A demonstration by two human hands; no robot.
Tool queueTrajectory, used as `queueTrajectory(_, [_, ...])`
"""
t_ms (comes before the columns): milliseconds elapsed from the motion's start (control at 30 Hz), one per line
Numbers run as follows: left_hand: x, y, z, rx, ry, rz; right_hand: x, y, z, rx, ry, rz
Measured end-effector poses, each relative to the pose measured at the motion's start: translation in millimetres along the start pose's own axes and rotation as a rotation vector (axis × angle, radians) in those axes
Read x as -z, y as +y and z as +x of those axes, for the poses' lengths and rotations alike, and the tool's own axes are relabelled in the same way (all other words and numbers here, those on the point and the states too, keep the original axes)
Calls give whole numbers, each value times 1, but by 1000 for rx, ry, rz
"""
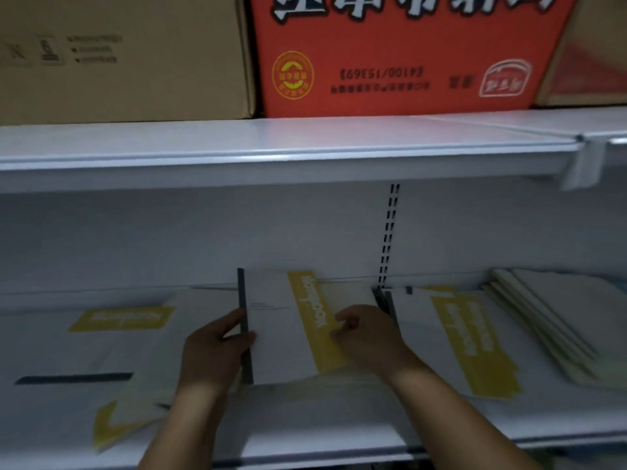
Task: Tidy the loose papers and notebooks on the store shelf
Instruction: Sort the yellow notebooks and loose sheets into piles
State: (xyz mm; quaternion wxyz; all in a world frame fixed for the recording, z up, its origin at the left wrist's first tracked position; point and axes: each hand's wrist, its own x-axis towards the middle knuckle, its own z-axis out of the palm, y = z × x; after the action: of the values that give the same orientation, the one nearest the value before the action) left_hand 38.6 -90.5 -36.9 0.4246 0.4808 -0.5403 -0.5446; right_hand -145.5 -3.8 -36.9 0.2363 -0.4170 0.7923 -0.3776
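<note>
We hold a white notebook (278,320) with a yellow band in the middle of the shelf (305,432). Our left hand (212,351) pinches its dark spine; our right hand (368,337) curls onto the cover. More notebooks (475,340) lie on both sides, a fanned stack (556,320) at right. Boxes (390,56) sit above.

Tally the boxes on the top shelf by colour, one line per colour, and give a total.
Plain brown cardboard box: 1
Red printed box: 1
Box at the far right, brown with a red patch, only partly in frame: 1
Total: 3 boxes on the top shelf
</note>
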Motion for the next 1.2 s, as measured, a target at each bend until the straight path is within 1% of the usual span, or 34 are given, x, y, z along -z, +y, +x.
queueTrajectory(67, [-35,-1,-3,-4,-134,27,33,24,-5,-56,26,-27])
queueTrajectory(133, [-72,-1,-10,-6,-254,36,66,46,-12,-120,88,-34])
queueTrajectory(233, [-125,2,-21,-29,-378,81,110,77,-19,-187,174,-43])
queueTrajectory(333, [-164,3,-29,-86,-420,205,139,105,-22,-229,226,-86])
queueTrajectory(400, [-175,3,-33,-151,-402,341,146,118,-23,-257,200,-116])
queueTrajectory(467, [-173,0,-34,-156,-356,422,145,125,-23,-237,163,-206])
queueTrajectory(533, [-159,-4,-33,-154,-316,491,136,121,-18,-152,174,-194])
queueTrajectory(600, [-137,-7,-32,-146,-238,552,120,104,-15,-30,151,-132])
queueTrajectory(667, [-108,-7,-30,-133,-132,625,97,81,-12,77,62,-99])
queueTrajectory(733, [-75,-6,-30,-103,-33,696,70,56,-12,147,-50,-84])
queueTrajectory(800, [-40,-5,-27,-68,58,746,38,33,-16,206,-127,-69])
queueTrajectory(867, [-6,-4,-21,-11,148,715,4,10,-24,214,-235,-64])
queueTrajectory(933, [24,-2,-11,18,205,681,-27,-13,-35,189,-359,-83])
queueTrajectory(1000, [50,-5,4,54,205,742,-54,-30,-40,205,-409,-118])
queueTrajectory(1067, [70,-9,16,120,136,889,-77,-42,-36,212,-372,-146])
queueTrajectory(1133, [85,-15,25,134,79,986,-91,-52,-27,179,-362,-189])
queueTrajectory(1200, [95,-19,34,100,75,919,-102,-58,-16,127,-367,-192])
